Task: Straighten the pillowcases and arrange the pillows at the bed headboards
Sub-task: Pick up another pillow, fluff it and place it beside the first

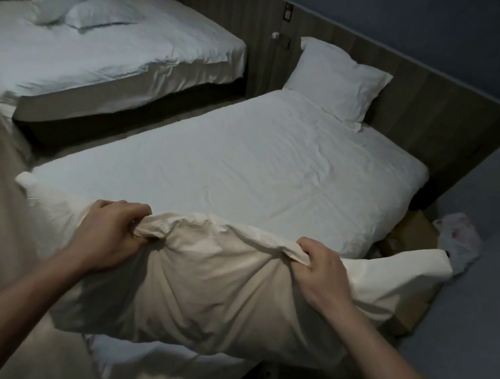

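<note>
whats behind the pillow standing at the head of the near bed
The wooden headboard panel is behind the pillow, which leans upright against it. The stretch of panel directly behind the pillow is covered, so nothing there can be seen.

The held pillow [211, 284] wears a matt, cream-white woven cloth case, deeply creased and bunched at its edge. The sheet on the near bed [246, 162] is smooth matt white cloth with fine wrinkles. The headboard [418, 94] panel looks like matt wood-grain laminate, and the bag [459, 236] on the floor is thin, glossy, crinkled plastic.

We stand in a dim room: wood-panelled wall [418, 94] at twelve o'clock, grey floor [466, 319] at three.
</note>
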